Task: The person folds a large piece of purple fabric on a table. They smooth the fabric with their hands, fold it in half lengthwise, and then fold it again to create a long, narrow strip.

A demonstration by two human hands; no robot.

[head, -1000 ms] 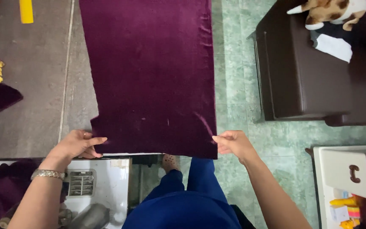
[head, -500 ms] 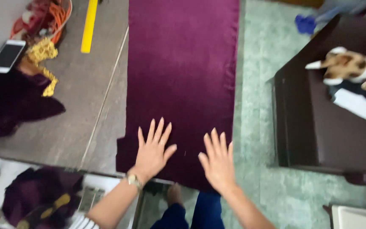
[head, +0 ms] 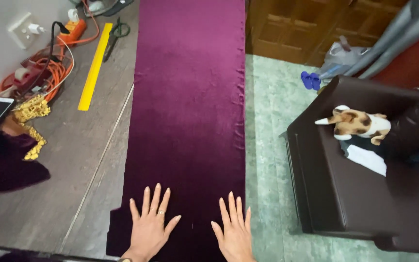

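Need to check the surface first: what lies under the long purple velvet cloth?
The long purple velvet cloth lies on a grey wooden table, both hands flat on it. Anything beneath is hidden.

A home tailoring or sewing workroom is indicated, set up inside a living space. A long grey bench (head: 49,160) is seen with a strip of purple velvet cloth (head: 190,111) laid out along it, a yellow ruler (head: 93,70) and green-handled scissors (head: 115,34) beside it, and gold trim (head: 30,114) near more purple fabric (head: 6,160). An orange extension cord (head: 54,65) is plugged toward a wall socket (head: 23,29). The domestic side is shown by a dark brown armchair (head: 360,194) carrying a toy dog (head: 357,122), blue slippers (head: 310,80) on a green floor (head: 267,145), and a wooden door (head: 311,29).
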